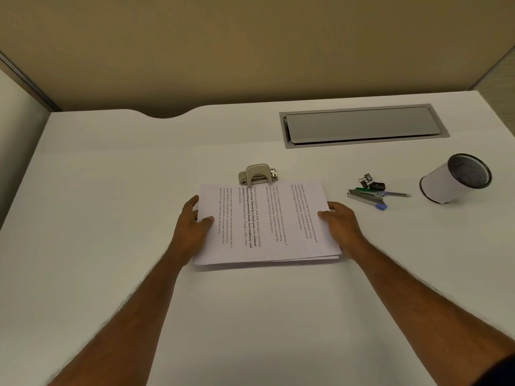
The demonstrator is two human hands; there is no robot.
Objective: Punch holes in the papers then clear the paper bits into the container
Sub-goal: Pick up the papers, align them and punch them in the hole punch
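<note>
A small stack of printed papers [267, 227] is held just above the white desk [111, 190] at its middle. My left hand [192, 227] grips the stack's left edge, thumb on top. On the opposite edge my right hand [340, 224] grips the same way. The far edge of the stack meets the slot of a silver hole punch [257, 174] standing just behind it. A cylindrical container [454, 178], white outside with a dark mesh inside, lies tilted on its side at the right of the desk.
Between the papers and the container lie a stapler [367, 197], a pen [395, 194] and black binder clips [372, 182]. A grey cable hatch [362, 125] is set into the desk at the back right. Beige partition walls enclose the desk.
</note>
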